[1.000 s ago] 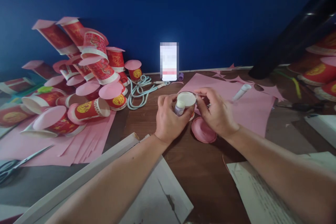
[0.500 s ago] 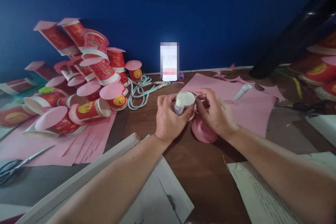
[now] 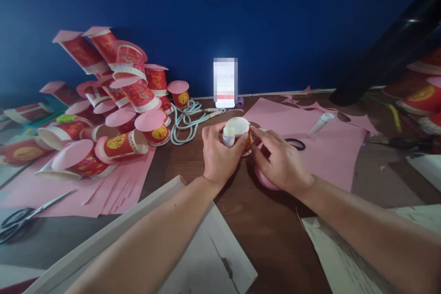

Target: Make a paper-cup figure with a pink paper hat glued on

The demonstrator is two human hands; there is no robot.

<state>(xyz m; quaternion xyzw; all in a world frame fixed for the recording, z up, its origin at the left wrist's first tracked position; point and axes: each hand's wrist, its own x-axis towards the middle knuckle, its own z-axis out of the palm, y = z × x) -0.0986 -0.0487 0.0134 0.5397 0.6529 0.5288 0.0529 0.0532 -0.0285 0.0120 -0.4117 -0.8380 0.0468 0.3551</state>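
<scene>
My left hand is closed around an uncapped glue stick and the side of a red-and-white paper cup. The cup's pale round end faces up, and pale glue shows at the tip of the stick. From the right, the fingers of my right hand press against the cup. Beneath that hand lie pink paper circles, partly hidden. A black scissor handle shows just beyond it on the pink paper sheet.
At left, several red paper cups with pink discs form a heap on pink sheets, with scissors in front. A lit phone stands by the blue wall near a pale cord. A white tube lies at right.
Both hands have turned the cup, and its red side now shows more. My right hand has come lower, covering much of the pink circles and uncovering the black handle.
</scene>
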